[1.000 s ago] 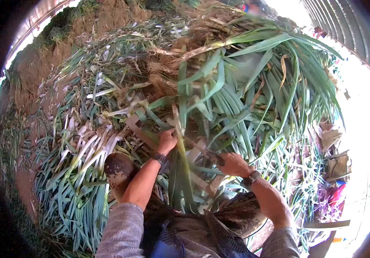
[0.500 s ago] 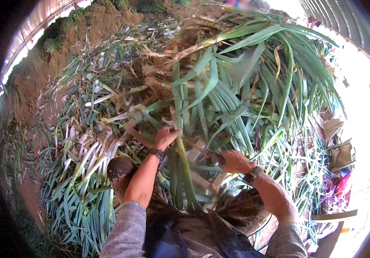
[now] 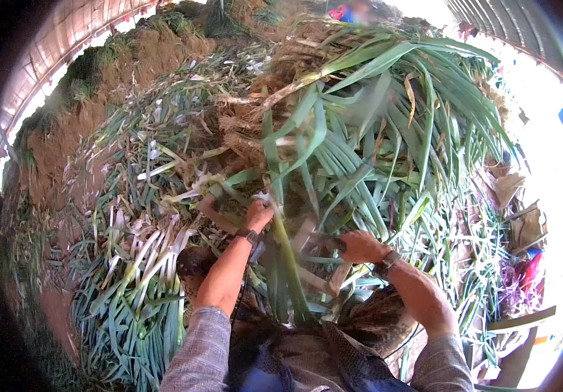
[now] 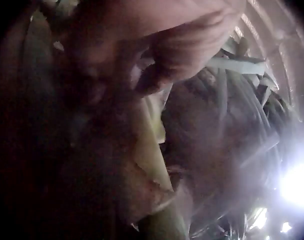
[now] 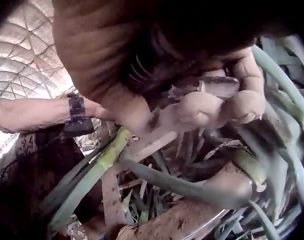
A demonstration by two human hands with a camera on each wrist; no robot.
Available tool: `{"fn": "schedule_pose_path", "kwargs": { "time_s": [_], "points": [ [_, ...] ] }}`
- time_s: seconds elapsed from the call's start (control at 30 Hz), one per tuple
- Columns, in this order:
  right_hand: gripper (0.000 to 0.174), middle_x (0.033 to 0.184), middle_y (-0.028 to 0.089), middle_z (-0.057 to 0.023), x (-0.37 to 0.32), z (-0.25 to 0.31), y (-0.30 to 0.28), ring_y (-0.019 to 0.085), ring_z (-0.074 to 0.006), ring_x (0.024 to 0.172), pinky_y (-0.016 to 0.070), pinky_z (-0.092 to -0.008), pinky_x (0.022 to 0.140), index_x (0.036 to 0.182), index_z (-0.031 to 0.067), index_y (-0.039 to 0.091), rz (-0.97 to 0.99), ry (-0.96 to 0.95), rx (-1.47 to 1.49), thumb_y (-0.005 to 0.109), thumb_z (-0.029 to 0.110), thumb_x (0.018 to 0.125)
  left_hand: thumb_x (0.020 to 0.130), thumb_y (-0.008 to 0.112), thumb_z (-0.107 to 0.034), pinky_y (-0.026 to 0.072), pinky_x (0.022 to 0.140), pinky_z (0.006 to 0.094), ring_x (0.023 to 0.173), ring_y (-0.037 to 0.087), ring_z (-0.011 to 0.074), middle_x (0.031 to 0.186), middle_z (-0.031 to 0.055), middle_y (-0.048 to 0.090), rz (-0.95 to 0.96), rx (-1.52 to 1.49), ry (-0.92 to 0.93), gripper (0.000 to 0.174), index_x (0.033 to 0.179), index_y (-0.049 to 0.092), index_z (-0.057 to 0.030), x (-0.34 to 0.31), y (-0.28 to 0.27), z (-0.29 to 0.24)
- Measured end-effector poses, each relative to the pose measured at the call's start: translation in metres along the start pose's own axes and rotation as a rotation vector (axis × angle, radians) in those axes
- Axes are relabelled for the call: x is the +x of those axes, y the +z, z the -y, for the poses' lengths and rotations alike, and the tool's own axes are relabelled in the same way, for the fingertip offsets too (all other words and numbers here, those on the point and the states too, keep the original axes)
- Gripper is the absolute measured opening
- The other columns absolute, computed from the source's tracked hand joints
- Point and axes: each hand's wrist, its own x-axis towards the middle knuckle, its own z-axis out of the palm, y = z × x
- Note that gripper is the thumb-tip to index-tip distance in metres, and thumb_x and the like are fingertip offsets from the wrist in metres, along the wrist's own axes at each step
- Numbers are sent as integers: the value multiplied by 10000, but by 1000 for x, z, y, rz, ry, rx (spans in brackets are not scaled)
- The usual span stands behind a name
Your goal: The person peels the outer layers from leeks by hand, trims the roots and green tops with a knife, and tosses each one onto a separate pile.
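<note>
Compared with half a second ago, the blurred narrow tool (image 3: 326, 242) lies flatter and a little farther from the held leek (image 3: 286, 255); the left hand (image 3: 260, 214) has barely shifted. At the left of the ground (image 3: 56, 313), a bundle of pale-ended leeks (image 3: 144, 258) lies with its white ends away from the person and its green leaves toward them. These look finished, by my judgement, with the one in hand part-way through. Beyond them and nearer the middle, loose leaves and scraps (image 3: 154, 111) are strewn about. The left forearm reaches forward and inward, and thumb and fingers pinch the held leek near its upper end; its green part slants down toward the lap. To its right, the right forearm angles forward and inward, back of the hand up, fingers of the right hand (image 3: 362, 247) curled round the tool. Farther right and beyond is the big heap of leeks (image 3: 386, 150), shaggy roots (image 3: 239, 121) along its left edge; judging by those, much is left to do
</note>
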Motion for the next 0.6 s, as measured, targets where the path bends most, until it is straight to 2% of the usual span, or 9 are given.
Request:
{"fn": "schedule_pose_path", "kwargs": {
  "time_s": [0.1, 0.17, 0.2, 0.3, 0.33, 0.43, 0.47, 0.57, 0.6],
  "points": [
    [327, 877, 682, -216, -7, 9, -16, 652, -418, 868, 516, -512, 776, 992, 41, 675, -161, 145, 69, 626, 264, 757, 794, 656, -353, 515, 727, 459, 849, 678, 354, 900, 185, 704, -65, 87, 105, 398, 983, 688, -5, -15, -5, -19],
    [325, 857, 681, -213, -12, 11, -19, 653, -420, 851, 516, -513, 762, 984, 42, 674, -209, 112, 109, 633, 268, 754, 816, 643, -283, 512, 670, 422, 763, 660, 279, 868, 112, 699, 126, -396, 28, 329, 995, 687, -10, -15, -4, -20],
    [323, 837, 679, -211, -13, 11, -21, 653, -422, 835, 516, -514, 749, 976, 43, 673, -249, 72, 144, 639, 272, 750, 849, 683, -239, 466, 842, 391, 1014, 616, 230, 1149, 75, 661, 257, -387, -189, 389, 1167, 639, -20, -20, -14, -34],
    [323, 822, 680, -210, -12, 15, -20, 655, -422, 817, 515, -511, 728, 975, 55, 675, -149, 78, 74, 649, 285, 750, 851, 712, -274, 466, 895, 374, 1023, 614, 211, 1142, 55, 663, 240, -440, -312, 452, 1231, 615, -50, -41, -7, -57],
    [338, 841, 683, -214, -9, 13, -15, 655, -418, 827, 511, -511, 726, 1001, 66, 681, -159, 77, 73, 654, 304, 762, 849, 730, -308, 439, 965, 357, 1093, 587, 186, 1160, 46, 657, 261, -621, -162, 435, 1203, 638, -73, -19, 16, -14],
    [349, 869, 689, -220, -11, 10, -16, 668, -413, 844, 540, -513, 743, 1021, 42, 662, -220, 56, 96, 640, 276, 762, 833, 742, -379, 446, 932, 359, 1103, 558, 198, 1162, 75, 630, 249, -829, -97, 494, 1196, 618, -67, -8, 29, 3],
    [349, 869, 689, -220, -12, 11, -17, 668, -413, 844, 540, -513, 743, 1021, 42, 662, -224, 57, 98, 640, 276, 762, 843, 743, -338, 453, 920, 365, 1107, 552, 195, 1192, 69, 616, 303, -923, -98, 488, 1225, 594, -74, -2, 31, 4],
    [331, 850, 687, -212, -12, 18, -19, 671, -397, 818, 537, -498, 742, 982, 36, 661, -344, 100, 171, 645, 254, 734, 856, 736, -301, 459, 900, 348, 1082, 557, 173, 1199, 52, 614, 363, -1001, -89, 475, 1245, 577, -80, -50, -11, -62],
    [324, 835, 683, -213, -8, 15, -15, 668, -399, 811, 535, -496, 738, 968, 38, 656, -367, 151, 162, 647, 248, 722, 879, 694, -237, 468, 911, 374, 1072, 575, 199, 1180, 52, 622, 281, -1028, -117, 352, 1195, 614, -104, -49, -6, -60]
  ]
}}
